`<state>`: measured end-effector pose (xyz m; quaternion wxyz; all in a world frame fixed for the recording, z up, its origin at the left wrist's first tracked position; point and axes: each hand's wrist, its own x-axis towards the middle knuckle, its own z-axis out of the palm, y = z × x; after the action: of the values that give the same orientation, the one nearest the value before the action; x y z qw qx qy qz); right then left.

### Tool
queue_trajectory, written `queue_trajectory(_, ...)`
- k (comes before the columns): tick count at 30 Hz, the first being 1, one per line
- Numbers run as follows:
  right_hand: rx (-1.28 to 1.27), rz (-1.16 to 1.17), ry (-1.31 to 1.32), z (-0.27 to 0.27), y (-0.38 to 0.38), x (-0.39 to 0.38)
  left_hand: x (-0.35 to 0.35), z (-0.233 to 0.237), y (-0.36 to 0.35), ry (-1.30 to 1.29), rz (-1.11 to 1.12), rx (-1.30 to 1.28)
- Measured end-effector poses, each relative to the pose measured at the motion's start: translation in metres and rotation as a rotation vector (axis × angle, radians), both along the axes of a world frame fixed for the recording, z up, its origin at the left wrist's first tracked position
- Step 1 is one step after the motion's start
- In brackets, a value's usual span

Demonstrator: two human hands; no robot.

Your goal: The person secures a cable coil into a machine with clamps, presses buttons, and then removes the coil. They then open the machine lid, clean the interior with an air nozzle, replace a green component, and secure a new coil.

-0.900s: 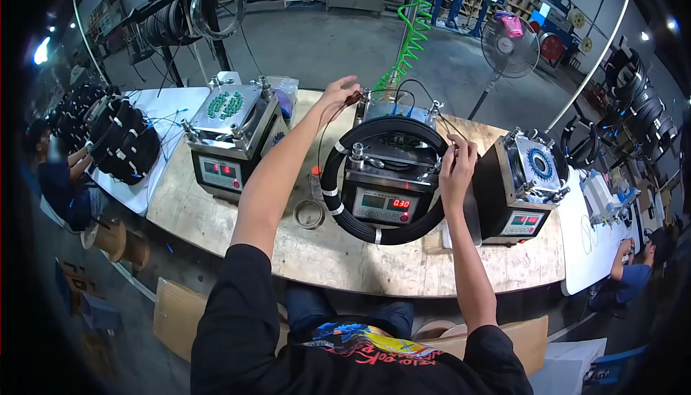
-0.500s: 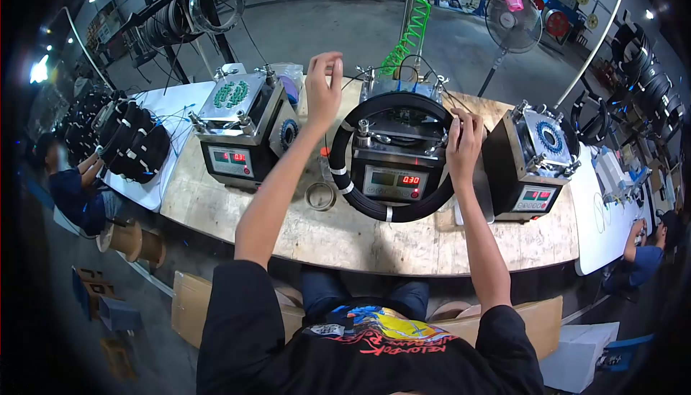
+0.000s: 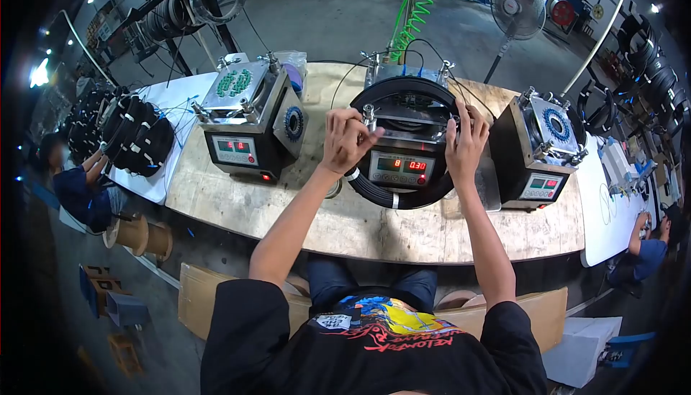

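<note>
A black cable coil (image 3: 421,199), bound with white tape bands, stands in front of the middle polishing-type machine (image 3: 400,172), whose red digits show through the ring. My left hand (image 3: 347,139) has its fingers curled around the coil's left side, with the thumb reaching inside the ring near a metal clamp post (image 3: 369,115). On the opposite side, my right hand (image 3: 468,138) grips the coil, fingers outside and thumb toward the inside. Thin black cables run from the coil area to blue-tipped connectors behind. The coil hides part of the machine's top.
Similar machines stand left (image 3: 241,125) and right (image 3: 538,146) on the wooden table (image 3: 317,229). Black coils (image 3: 133,136) lie on the left white table, where a person (image 3: 83,190) works. Another person (image 3: 640,254) is at far right. A fan (image 3: 515,10) stands behind.
My left hand has come down and right from the air onto the coil's left side. My right hand stays on the coil. The middle display now shows an extra digit.
</note>
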<state>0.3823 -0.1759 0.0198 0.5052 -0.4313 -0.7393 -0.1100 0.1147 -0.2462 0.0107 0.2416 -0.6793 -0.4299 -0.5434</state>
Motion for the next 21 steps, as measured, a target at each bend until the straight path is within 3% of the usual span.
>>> queue_trajectory(2,-0.008,0.007,-0.004,0.000,0.001,0.002,0.001,-0.018,0.007,-0.177,0.010,0.028)
queue_trajectory(6,0.011,0.021,-0.001,-0.001,0.002,0.002,0.002,-0.022,0.005,-0.205,0.057,0.014)
queue_trajectory(9,0.027,0.017,-0.010,-0.001,0.004,0.004,0.004,-0.023,0.010,-0.820,0.020,-0.090)
queue_trajectory(12,0.028,0.012,0.003,-0.001,0.002,0.002,0.004,-0.009,-0.002,-0.334,0.180,-0.055)
queue_trajectory(16,0.008,0.010,0.006,0.000,0.001,0.003,-0.001,-0.017,-0.006,-0.123,0.132,0.002)
queue_trajectory(17,0.005,0.007,0.004,-0.001,0.001,0.002,-0.004,-0.021,-0.005,-0.091,0.081,0.079)
queue_trajectory(21,0.010,0.006,0.006,-0.002,0.001,0.002,-0.001,-0.022,-0.013,-0.210,0.072,-0.004)
